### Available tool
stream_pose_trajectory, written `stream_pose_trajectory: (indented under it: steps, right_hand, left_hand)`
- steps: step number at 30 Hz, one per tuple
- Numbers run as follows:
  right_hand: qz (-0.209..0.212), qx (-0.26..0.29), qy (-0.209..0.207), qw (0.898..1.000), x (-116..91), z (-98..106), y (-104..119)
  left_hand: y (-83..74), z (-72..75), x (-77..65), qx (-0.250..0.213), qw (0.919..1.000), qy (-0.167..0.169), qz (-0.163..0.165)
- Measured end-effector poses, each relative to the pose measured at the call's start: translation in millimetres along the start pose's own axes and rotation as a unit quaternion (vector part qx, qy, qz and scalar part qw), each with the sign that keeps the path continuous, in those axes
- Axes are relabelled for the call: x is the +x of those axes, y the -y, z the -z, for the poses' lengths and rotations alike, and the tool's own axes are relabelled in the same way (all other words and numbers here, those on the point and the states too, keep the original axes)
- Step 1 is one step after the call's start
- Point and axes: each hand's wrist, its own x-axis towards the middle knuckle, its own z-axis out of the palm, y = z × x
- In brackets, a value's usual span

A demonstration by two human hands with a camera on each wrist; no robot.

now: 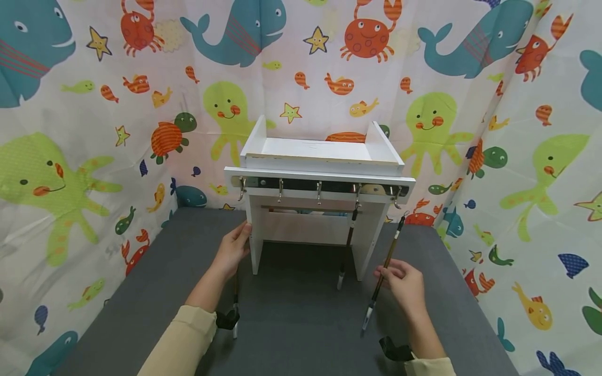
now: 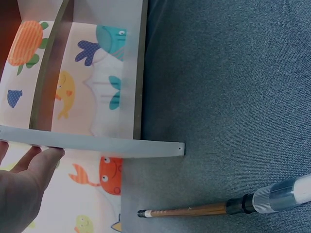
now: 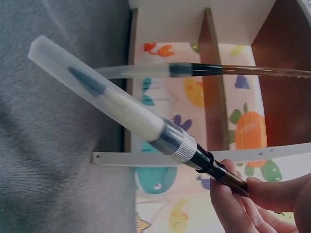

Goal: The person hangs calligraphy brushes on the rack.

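Note:
My left hand (image 1: 233, 248) touches the outer left side panel of a white shelf unit (image 1: 320, 183), its thumb by the panel's front edge; the other fingers are partly hidden. My right hand (image 1: 403, 284) pinches the brown handle of a brush (image 3: 129, 114). That brush slants with its clear-capped bristle end down and its upper tip just below the rightmost hook (image 1: 397, 197), apart from it. A second capped brush (image 1: 348, 245) hangs from the neighbouring hook (image 1: 358, 194). Below my left hand, a third brush (image 2: 194, 210) appears to lie on the grey surface.
Several metal hooks line a dark strip under the shelf's front edge, including the leftmost hook (image 1: 242, 188). The unit stands on a grey cloth surface (image 1: 301, 324). Behind and on both sides hangs a curtain (image 1: 291, 47) printed with sea animals.

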Motion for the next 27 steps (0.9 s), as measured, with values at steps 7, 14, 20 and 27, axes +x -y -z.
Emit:
stream_pose_trajectory:
  steps: [7, 14, 20, 27]
  right_hand:
    - [0.024, -0.018, -0.03, 0.999, -6.8, 1.6, 13.5]
    - [0.053, -0.011, -0.047, 0.997, -16.8, 3.1, 25.5]
    - [0.09, -0.006, -0.047, 0.995, -23.8, 3.6, 34.0]
    - [0.127, -0.004, -0.049, 0.991, -32.0, 4.0, 41.7]
  left_hand:
    - [-2.4, -0.8, -2.2, -0.002, 1.0, -0.003, -0.002]
    - [-1.8, -1.8, -2.8, -0.002, 1.0, -0.006, 0.002]
    - [-1.3, -2.1, -1.8, -0.006, 0.9999, -0.008, 0.001]
    - [-1.4, -1.9, -2.5, -0.002, 1.0, -0.007, 0.001]
